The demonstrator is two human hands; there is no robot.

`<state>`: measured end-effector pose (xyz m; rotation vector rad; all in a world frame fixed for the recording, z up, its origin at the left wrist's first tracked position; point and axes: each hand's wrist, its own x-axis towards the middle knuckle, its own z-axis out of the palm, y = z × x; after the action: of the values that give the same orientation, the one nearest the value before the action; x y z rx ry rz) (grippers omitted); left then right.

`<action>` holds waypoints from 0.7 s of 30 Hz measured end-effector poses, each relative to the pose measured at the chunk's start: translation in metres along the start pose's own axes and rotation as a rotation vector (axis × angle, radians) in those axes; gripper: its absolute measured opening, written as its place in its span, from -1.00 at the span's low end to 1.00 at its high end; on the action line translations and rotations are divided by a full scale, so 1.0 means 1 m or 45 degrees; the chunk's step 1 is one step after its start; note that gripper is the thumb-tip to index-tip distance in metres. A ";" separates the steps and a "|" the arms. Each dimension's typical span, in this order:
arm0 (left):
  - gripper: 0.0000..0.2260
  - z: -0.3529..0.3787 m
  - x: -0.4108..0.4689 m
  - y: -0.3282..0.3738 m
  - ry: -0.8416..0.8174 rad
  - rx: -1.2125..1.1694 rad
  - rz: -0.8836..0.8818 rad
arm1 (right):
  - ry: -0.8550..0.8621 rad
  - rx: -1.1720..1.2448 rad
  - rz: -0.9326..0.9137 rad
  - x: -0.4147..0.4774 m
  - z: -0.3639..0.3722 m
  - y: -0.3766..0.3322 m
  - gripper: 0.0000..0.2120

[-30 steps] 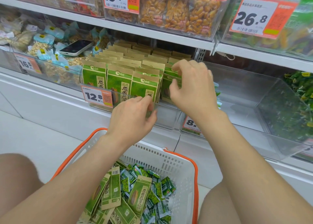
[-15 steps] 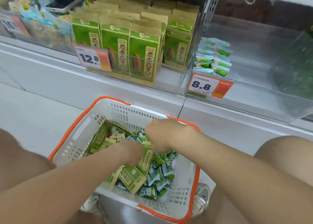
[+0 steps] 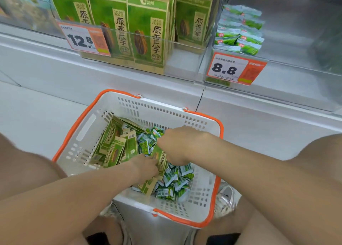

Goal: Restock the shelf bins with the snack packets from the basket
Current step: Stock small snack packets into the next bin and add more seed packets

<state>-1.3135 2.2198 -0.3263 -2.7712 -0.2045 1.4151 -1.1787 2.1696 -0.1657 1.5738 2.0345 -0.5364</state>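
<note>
Basket (image 3: 129, 106): below shelf bin (image 3: 185, 59), holding tall seed packets (image 3: 114, 148) and small sachets (image 3: 175, 180).
Right hand (image 3: 177, 144): fingers curled round one seed packet (image 3: 161, 160), inside basket.
Left hand (image 3: 146, 166): touching same packet; grip cannot be told.

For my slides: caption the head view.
Left hand and right hand dig in the basket; the right grips a tall green packet.

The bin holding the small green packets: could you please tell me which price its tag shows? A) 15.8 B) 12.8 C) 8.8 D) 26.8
C: the tag on the front of the bin, just below the small packets, reads 8.8.
</note>
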 end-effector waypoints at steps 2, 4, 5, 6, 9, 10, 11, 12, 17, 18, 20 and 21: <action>-0.63 -0.007 -0.003 -0.003 0.026 -0.025 0.008 | 0.025 0.003 -0.012 -0.001 -0.004 0.000 -0.82; -0.65 -0.023 -0.011 -0.012 0.048 -0.231 0.017 | 0.038 0.030 -0.020 -0.004 -0.011 0.003 -0.75; -0.65 -0.032 -0.015 -0.018 0.074 -0.405 0.005 | 0.047 0.046 -0.016 -0.007 -0.015 0.005 -0.76; -0.65 -0.042 -0.020 -0.025 0.111 -0.594 -0.013 | 0.057 0.049 -0.004 -0.009 -0.020 0.007 -0.78; -0.73 -0.068 -0.038 -0.043 0.315 -1.077 -0.011 | 0.120 0.080 0.051 -0.017 -0.030 0.018 -0.82; -0.78 -0.076 -0.045 -0.047 0.408 -1.199 0.002 | 0.149 0.107 0.070 -0.018 -0.032 0.023 -0.83; -0.82 -0.083 -0.052 -0.051 0.507 -1.319 0.006 | 0.187 0.141 0.080 -0.020 -0.035 0.028 -0.83; -0.84 -0.091 -0.059 -0.053 0.602 -1.448 0.010 | 0.224 0.181 0.091 -0.021 -0.036 0.034 -0.83; -0.78 -0.121 -0.083 -0.049 1.031 -2.188 0.044 | 0.300 0.291 0.112 -0.040 -0.047 0.058 -0.25; -0.78 -0.124 -0.087 -0.048 1.098 -2.279 0.047 | 0.364 0.268 0.085 -0.044 -0.049 0.060 -0.22; -0.81 -0.130 -0.097 -0.045 1.203 -2.444 0.107 | 0.585 0.212 0.007 -0.049 -0.054 0.060 -0.34; -0.83 -0.132 -0.100 -0.046 1.228 -2.527 0.129 | 0.709 0.195 -0.055 -0.052 -0.058 0.060 -0.45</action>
<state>-1.2692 2.2575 -0.1646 -3.8744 -2.3221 -1.2812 -1.1194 2.1783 -0.0882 1.9366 2.4818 -0.2915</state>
